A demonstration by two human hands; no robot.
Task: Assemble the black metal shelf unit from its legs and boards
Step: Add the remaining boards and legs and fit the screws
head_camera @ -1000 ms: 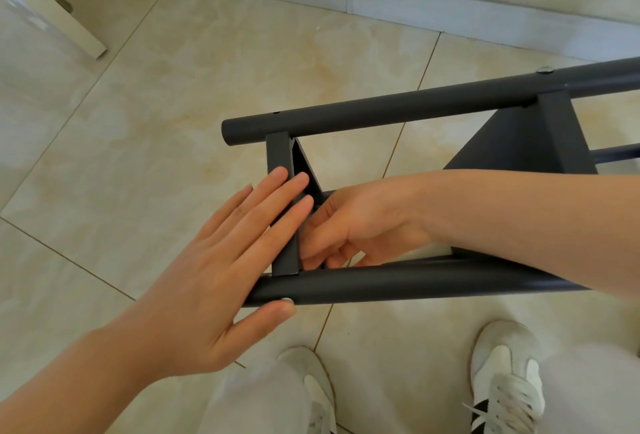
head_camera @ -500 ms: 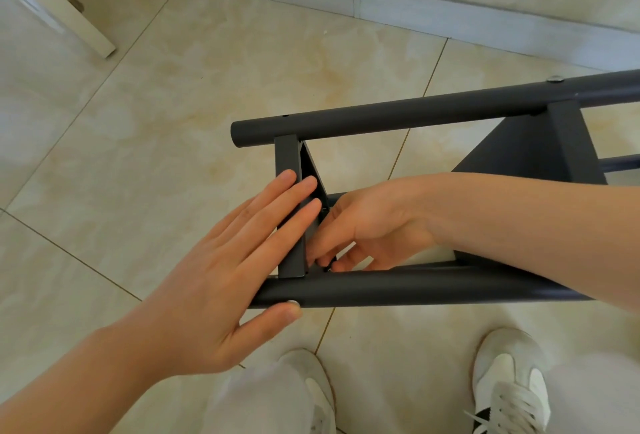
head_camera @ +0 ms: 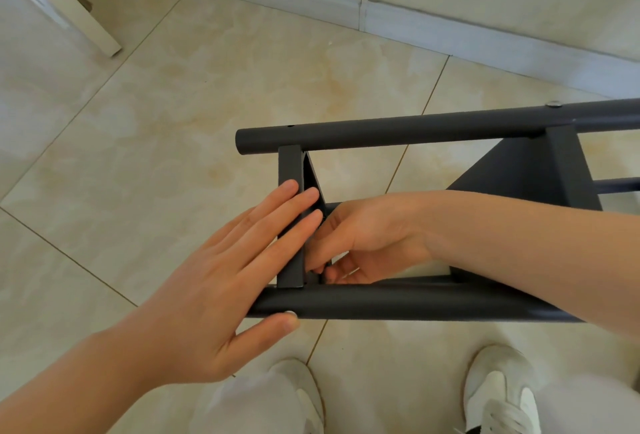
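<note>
The black shelf unit lies on its side on the tiled floor. Its far leg (head_camera: pixel 415 130) and near leg (head_camera: pixel 398 305) run left to right. The end board (head_camera: pixel 290 170) stands edge-on between them near their left ends. My left hand (head_camera: pixel 221 281) presses flat on that board's edge with straight fingers, and its thumb lies under the near leg. My right hand (head_camera: pixel 367 236) reaches between the legs, fingers curled at the board's inner side by the near leg. Anything small held there is hidden. A second board (head_camera: pixel 519 170) sits farther right, with a screw head (head_camera: pixel 554 103) above it.
A third leg (head_camera: pixel 616 184) shows at the right edge. My two white shoes (head_camera: pixel 498 395) (head_camera: pixel 301 392) stand just in front of the near leg. A white furniture leg (head_camera: pixel 69 8) is at the top left. The baseboard (head_camera: pixel 311 1) runs along the wall behind.
My left hand stays flat on the end board. My right fingers have shifted down a little toward the near leg. The view has tilted slightly.
</note>
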